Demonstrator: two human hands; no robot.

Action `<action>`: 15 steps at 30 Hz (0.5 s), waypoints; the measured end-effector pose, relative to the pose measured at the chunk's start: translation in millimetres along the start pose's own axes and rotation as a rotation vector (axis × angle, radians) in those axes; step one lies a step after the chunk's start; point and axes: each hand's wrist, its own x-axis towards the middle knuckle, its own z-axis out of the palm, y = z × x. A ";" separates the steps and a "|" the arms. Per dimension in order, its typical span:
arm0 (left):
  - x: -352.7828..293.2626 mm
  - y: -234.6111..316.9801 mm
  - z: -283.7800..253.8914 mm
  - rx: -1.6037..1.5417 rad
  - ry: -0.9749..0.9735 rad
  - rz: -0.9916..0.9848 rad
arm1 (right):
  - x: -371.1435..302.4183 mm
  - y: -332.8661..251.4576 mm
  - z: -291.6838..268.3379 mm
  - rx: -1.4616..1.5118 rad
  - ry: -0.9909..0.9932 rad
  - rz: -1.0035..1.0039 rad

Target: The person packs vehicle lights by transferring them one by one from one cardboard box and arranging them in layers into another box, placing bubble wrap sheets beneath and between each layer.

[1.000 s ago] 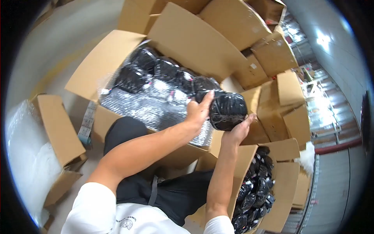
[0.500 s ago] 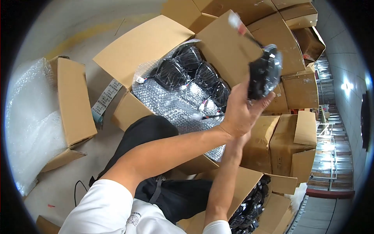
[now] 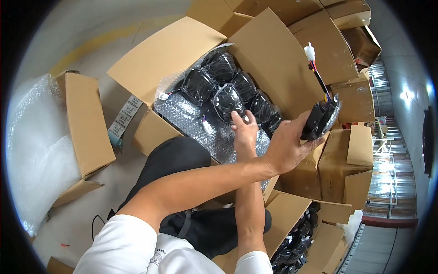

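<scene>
Left hand (image 3: 292,145): grasps a black unit (image 3: 319,121), cable (image 3: 322,80) raised.
Right hand (image 3: 245,131): touches a wrapped part (image 3: 227,101) inside the open carton (image 3: 158,131); whether gripping, cannot tell.
Forearms: left crosses over right, partly blocking it.
Surroundings: bubble wrap (image 3: 182,112) in the open carton; stacked cartons (image 3: 321,43) beyond; filled carton (image 3: 329,244), lower right.

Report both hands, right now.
Left hand: closed, holding a wired black unit with a white connector.
Right hand: touching a wrapped black unit in the open box; whether its grip is closed can't be told.
</scene>
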 end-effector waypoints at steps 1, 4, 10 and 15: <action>0.3 0.2 6.7 -0.011 -0.003 0.004 | 5.1 -1.4 -16.8 -0.056 0.005 -0.033; 1.2 2.7 14.5 -0.086 0.004 0.008 | 3.9 0.6 -34.4 -0.231 -0.015 -0.057; -4.6 -0.8 12.3 0.047 0.034 -0.041 | -5.0 15.1 -8.0 -0.433 0.047 -0.371; -1.5 -13.4 5.2 -0.035 -0.065 -0.280 | 15.0 36.3 -32.2 -0.860 0.097 -0.526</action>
